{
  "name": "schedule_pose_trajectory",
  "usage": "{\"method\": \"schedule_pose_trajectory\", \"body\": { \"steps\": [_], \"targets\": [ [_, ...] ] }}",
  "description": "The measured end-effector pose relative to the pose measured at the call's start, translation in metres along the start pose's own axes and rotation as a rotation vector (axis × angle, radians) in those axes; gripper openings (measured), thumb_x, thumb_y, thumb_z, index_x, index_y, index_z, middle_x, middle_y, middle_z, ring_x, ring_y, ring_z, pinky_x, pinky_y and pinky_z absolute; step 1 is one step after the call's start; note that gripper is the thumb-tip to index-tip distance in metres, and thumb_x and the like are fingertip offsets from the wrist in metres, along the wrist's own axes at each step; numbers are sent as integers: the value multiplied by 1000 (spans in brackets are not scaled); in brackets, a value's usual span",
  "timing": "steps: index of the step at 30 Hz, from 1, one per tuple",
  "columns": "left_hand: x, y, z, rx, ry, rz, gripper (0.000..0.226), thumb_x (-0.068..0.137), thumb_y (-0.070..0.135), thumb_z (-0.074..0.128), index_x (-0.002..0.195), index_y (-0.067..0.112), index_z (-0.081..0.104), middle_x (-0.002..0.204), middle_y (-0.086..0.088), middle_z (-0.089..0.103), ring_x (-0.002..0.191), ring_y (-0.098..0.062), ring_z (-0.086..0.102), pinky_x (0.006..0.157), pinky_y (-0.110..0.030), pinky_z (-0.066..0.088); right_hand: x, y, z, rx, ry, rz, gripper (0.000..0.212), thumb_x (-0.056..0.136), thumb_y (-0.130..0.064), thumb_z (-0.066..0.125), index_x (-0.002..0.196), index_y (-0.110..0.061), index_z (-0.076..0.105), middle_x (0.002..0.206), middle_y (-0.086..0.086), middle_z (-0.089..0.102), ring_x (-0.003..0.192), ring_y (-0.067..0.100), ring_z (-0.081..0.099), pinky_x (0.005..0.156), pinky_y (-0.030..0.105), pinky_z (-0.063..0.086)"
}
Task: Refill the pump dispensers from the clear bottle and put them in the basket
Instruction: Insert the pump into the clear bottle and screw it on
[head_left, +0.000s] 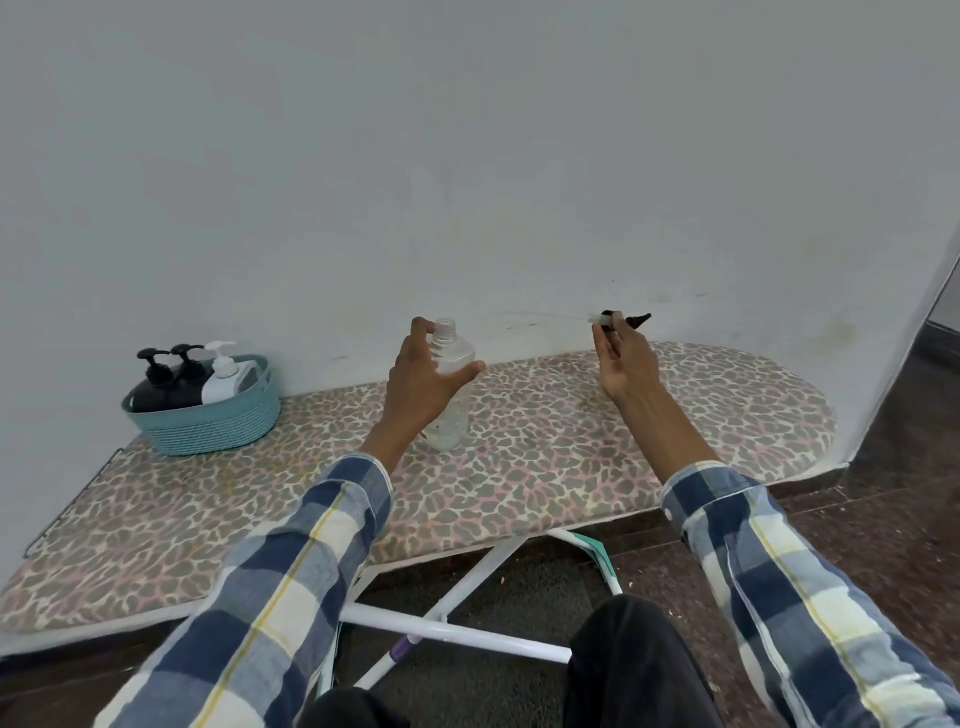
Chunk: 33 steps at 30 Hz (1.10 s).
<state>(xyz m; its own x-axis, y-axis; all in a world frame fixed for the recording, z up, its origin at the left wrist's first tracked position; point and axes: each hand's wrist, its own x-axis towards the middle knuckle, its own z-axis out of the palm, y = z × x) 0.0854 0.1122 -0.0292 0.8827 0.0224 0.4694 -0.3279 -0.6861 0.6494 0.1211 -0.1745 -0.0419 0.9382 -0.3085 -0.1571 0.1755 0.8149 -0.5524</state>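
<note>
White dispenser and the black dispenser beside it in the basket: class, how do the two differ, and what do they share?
The white dispenser has a white body and white pump; the black dispenser is black throughout. The white one sits furthest right of the three dispensers, the black one in the middle. Both stand upright in the teal basket, pump heads fitted, nozzles pointing right.

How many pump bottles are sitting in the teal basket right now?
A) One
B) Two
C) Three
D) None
C: the basket at the left end of the board holds two black pump bottles and one white pump bottle, standing side by side.
</note>
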Motion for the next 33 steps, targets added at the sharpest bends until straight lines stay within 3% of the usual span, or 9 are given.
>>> {"method": "schedule_pose_trajectory", "body": {
  "steps": [3,5,8,11,21,27,33],
  "targets": [
    [-2,3,1,-15,-11,17,71,80,57,90,123,30,41,126,-3,65,102,-25,68,76,-33,47,0,-5,6,19,-34,-23,36,103,-14,70,128,12,68,129,19,70,107,20,72,76,24,64],
    [-4,7,4,-8,-17,47,70,80,57,90,123,30,41,126,-2,64,101,-25,68,74,-33,46,-2,-7,11,4,-35,-44,32,101,-11,72,125,10,70,133,19,71,113,23,73,79,26,65],
    [-6,12,7,11,-14,84,72,78,60,90,124,28,44,125,0,63,100,-24,68,74,-34,48,-7,-11,16,-35,-44,-58,11,101,-7,71,99,3,74,132,18,70,110,23,73,84,28,66],
    [-7,14,8,30,-11,95,71,79,59,90,124,29,44,124,2,62,100,-24,68,74,-33,47,-7,-14,14,-58,-60,-69,14,101,-7,71,91,1,73,124,15,71,106,20,73,78,25,64],
    [-10,19,9,47,-18,90,70,80,58,89,124,29,43,123,2,62,101,-24,67,73,-32,44,-6,-19,10,-56,-139,-105,9,103,-8,70,104,1,71,107,9,75,91,12,78,82,24,63],
    [-12,21,11,55,-26,103,69,79,56,90,124,30,44,123,3,60,100,-23,67,73,-33,47,-4,-22,10,-111,-173,-166,29,104,-10,69,126,7,64,114,10,72,94,13,78,87,23,61],
    [-13,24,15,97,-43,141,69,81,55,88,126,29,44,120,1,60,97,-26,67,75,-39,54,-14,-30,26,-191,-220,-301,43,101,-8,72,138,10,57,106,12,75,100,18,74,92,27,61]
  ]
}}
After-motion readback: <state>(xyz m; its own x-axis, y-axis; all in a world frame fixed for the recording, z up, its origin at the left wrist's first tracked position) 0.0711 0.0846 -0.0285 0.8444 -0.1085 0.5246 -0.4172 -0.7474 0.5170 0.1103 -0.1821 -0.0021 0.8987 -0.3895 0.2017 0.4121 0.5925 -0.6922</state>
